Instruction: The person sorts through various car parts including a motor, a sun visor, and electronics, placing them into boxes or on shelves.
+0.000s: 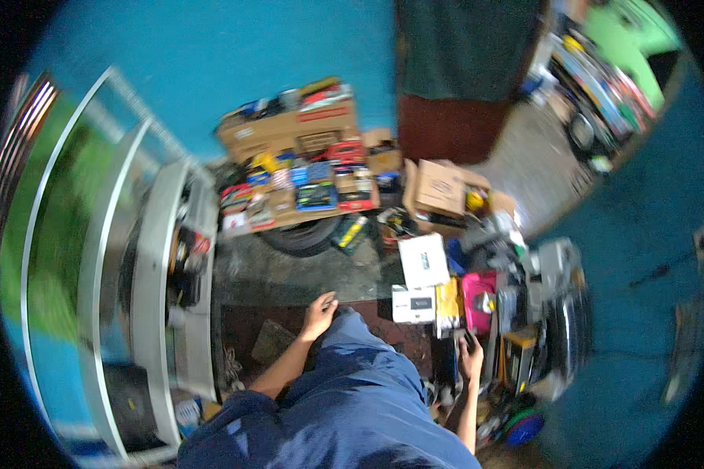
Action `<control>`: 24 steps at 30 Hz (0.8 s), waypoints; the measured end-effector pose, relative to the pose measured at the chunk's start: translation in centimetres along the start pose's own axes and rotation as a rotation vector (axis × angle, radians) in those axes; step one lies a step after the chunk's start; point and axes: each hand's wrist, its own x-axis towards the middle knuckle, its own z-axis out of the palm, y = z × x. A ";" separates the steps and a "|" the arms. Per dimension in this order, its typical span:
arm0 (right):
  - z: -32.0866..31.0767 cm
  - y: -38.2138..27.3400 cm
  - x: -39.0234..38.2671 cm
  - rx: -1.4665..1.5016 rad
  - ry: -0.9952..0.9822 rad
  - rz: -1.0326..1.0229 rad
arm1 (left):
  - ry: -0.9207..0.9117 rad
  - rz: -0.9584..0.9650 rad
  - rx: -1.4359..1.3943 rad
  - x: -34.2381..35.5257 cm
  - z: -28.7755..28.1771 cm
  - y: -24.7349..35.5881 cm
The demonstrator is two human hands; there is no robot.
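Left hand (319, 315) hanging near blue trousers (356, 334), grip unclear; right hand (471, 358) hovering, grip also unclear, pink container (471, 291) lying just beyond.

Dim indoor lt, gen. motion blur, fisheye-bent edges, blk corners

Dark marking (425, 259) on white box (423, 264), faint print (442, 186) on brown carton (440, 191), yellow label (353, 232) on dark box (345, 228), lettering on all too blurred to read

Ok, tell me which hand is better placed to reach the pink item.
Likely the right hand: it is just below the pink item in the picture, while the left hand is farther left.
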 end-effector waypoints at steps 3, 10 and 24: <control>1.6 -1.0 2.9 0.192 -0.084 -0.033 | 0.099 -0.017 0.021 -0.1 -0.9 -1.4; 9.3 -9.6 7.7 -0.069 -0.304 -0.121 | 0.408 0.009 -0.140 -1.1 -5.6 -4.1; 35.9 -28.5 9.3 -0.175 -0.707 -0.431 | 0.784 -0.232 -0.267 -3.1 -20.3 -10.7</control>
